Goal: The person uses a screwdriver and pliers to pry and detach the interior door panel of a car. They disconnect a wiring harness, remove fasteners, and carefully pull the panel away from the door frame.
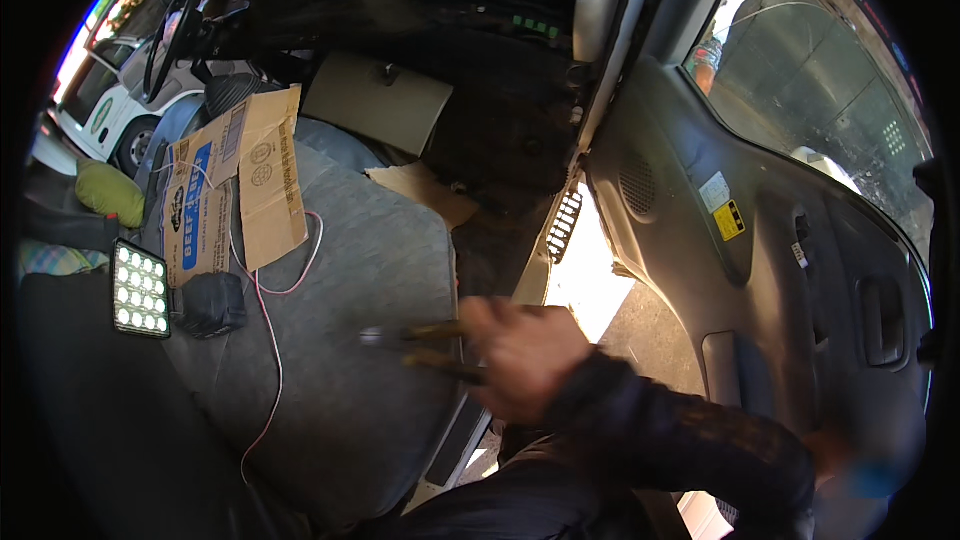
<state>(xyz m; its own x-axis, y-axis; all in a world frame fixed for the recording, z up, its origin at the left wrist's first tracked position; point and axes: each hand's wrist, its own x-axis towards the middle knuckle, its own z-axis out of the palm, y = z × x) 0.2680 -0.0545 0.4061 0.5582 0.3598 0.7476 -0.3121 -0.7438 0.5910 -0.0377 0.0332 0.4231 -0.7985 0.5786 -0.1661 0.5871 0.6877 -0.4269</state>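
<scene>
Right hand (525, 355) closed around yellow-handled pliers (430, 345) over grey car seat (370, 270); left hand unseen. Probably stiff, light; best held at handles.

The pliers (425, 348) sit just below the centre of the frame, held in a hand's grip. Two yellowish-brown handles run nearly level, slightly spread, out from the fingers toward the left. Their dark metal nose points left over the grey car seat (360, 270); it is blurred, so its state is unclear.
</scene>
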